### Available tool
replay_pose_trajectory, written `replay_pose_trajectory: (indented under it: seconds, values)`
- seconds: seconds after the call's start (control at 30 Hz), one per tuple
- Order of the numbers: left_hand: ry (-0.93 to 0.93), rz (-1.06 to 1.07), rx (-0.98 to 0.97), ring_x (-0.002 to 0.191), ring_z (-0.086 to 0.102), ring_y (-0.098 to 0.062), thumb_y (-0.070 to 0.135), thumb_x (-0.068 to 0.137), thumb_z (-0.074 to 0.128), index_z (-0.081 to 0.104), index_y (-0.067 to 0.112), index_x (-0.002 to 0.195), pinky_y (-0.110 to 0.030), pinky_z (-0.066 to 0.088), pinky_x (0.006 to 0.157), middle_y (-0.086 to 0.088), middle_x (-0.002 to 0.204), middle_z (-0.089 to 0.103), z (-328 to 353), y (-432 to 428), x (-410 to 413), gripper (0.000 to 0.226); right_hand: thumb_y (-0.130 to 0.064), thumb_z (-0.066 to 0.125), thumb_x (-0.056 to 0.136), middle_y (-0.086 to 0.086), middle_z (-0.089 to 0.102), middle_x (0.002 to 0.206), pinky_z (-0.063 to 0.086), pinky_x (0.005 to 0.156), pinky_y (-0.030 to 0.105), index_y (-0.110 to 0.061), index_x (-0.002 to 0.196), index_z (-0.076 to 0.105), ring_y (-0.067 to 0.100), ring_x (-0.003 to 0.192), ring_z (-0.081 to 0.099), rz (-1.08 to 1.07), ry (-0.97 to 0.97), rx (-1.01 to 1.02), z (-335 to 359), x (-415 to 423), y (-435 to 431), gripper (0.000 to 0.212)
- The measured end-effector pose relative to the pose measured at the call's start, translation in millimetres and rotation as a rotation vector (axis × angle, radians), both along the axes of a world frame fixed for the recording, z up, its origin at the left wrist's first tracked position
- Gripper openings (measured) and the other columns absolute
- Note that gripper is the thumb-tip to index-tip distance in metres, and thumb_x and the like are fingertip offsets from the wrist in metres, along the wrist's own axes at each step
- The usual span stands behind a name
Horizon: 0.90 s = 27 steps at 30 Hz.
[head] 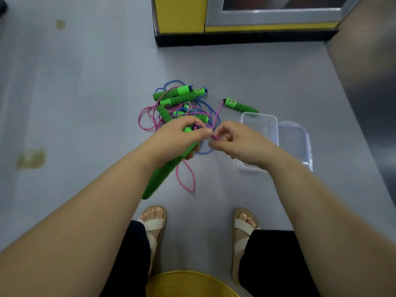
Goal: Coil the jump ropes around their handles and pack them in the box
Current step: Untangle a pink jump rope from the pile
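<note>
Left hand gripping handle, right hand pinching rope, hands nearly touching

No legible text, label, brand, number or sign anywhere. Small grey window on the loose green handle beyond the right hand: too blurred to read. Nothing printed to make out on the clear box just past that hand.

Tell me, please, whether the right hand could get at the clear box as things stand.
Probably yes: the clear box lies open beside the right hand, with nothing between them. That hand pinches the pink rope, so it would have to let go first.
</note>
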<state>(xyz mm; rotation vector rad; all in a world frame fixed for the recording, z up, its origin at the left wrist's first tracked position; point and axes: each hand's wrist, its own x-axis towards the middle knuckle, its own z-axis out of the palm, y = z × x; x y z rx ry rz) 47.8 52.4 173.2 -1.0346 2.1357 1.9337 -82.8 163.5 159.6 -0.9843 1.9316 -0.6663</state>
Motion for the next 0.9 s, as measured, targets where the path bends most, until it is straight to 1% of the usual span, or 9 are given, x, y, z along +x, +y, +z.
replay_pose_trajectory:
  seconds: [0.1,0.2,0.37,0.53,0.6,0.67,0.73,0.8,0.9]
  values:
    - [0.104,0.076,0.038,0.050,0.054,-0.013,0.007,0.089,0.057,0.061,0.011,0.079,-0.020,0.048,0.052,-0.004,0.060,0.059,7.5,-20.3,11.3,0.011,-0.026,0.065,0.085,-0.001,0.060,0.072,0.039,0.062,0.017,-0.020,0.081,0.060,0.010,0.066,0.053,0.027,0.063,0.052,-6.6,-14.5,13.2,0.009]
    - [0.124,0.185,0.032,0.050,0.052,-0.017,-0.010,0.087,0.046,0.056,0.009,0.076,-0.020,0.047,0.050,-0.005,0.058,0.056,10.5,-39.1,21.7,0.023,-0.028,0.059,0.090,0.000,0.063,0.094,0.038,0.075,0.022,-0.018,0.092,0.063,0.015,0.092,0.056,0.054,0.164,0.098,-19.0,-24.0,15.5,0.011]
    - [-0.157,0.034,-0.320,0.056,0.054,-0.013,0.019,0.090,0.056,0.061,0.027,0.095,-0.020,0.044,0.053,0.001,0.078,0.061,5.3,-44.2,23.9,0.011,-0.029,0.050,0.094,-0.005,0.055,0.068,0.036,0.055,0.008,-0.023,0.077,0.056,0.008,0.064,0.049,-0.164,0.135,-0.068,-4.0,-19.4,0.5,0.020]
    - [0.102,-0.059,-0.169,0.056,0.058,0.003,0.041,0.064,0.078,0.044,0.036,0.128,-0.019,0.048,0.057,0.010,0.105,0.063,13.2,-17.7,11.0,0.074,-0.021,0.054,0.093,-0.020,0.054,0.064,0.041,0.067,0.016,-0.025,0.076,0.058,-0.003,0.066,0.050,-0.045,-0.109,-0.323,28.0,22.4,-17.3,0.017]
    - [0.189,-0.074,-0.042,0.057,0.058,0.000,0.043,0.058,0.084,0.049,0.033,0.125,-0.020,0.049,0.058,0.008,0.109,0.064,20.1,-19.9,10.3,0.076,-0.021,0.053,0.093,-0.023,0.058,0.068,0.042,0.069,0.012,-0.020,0.080,0.061,-0.006,0.073,0.055,-0.056,-0.145,-0.339,33.0,24.3,-16.3,0.015]
    - [0.221,-0.081,0.060,0.051,0.055,-0.004,0.042,0.065,0.078,0.059,0.024,0.117,-0.018,0.047,0.054,0.007,0.085,0.069,26.3,-23.9,10.9,0.058,-0.022,0.054,0.093,-0.022,0.054,0.053,0.036,0.057,0.008,-0.014,0.085,0.062,-0.005,0.056,0.050,-0.058,-0.147,-0.272,32.3,20.2,-12.0,0.014]
    - [0.224,0.075,0.084,0.041,0.049,-0.009,0.039,0.071,0.074,0.064,0.015,0.096,-0.018,0.043,0.045,0.004,0.058,0.063,26.2,-24.6,8.2,0.036,-0.024,0.056,0.091,-0.015,0.049,0.047,0.034,0.053,0.013,-0.014,0.084,0.062,0.000,0.047,0.041,-0.077,-0.145,-0.197,28.5,16.7,-9.6,0.014]
    - [0.244,0.359,0.112,0.037,0.045,-0.013,0.027,0.075,0.072,0.048,0.013,0.078,-0.021,0.041,0.041,-0.004,0.066,0.068,21.7,-24.8,1.2,0.028,-0.027,0.056,0.091,-0.009,0.048,0.053,0.036,0.055,0.019,-0.017,0.082,0.062,0.003,0.048,0.040,-0.087,-0.121,-0.157,23.3,15.4,-9.7,0.014]
    - [0.251,0.538,0.245,0.039,0.044,-0.014,0.021,0.082,0.069,0.037,0.014,0.086,-0.024,0.044,0.042,-0.010,0.077,0.072,15.4,-28.1,-5.9,0.033,-0.030,0.052,0.093,-0.007,0.047,0.055,0.035,0.054,0.018,-0.021,0.083,0.062,0.000,0.044,0.039,-0.065,-0.090,-0.081,17.8,12.7,-10.2,0.017]
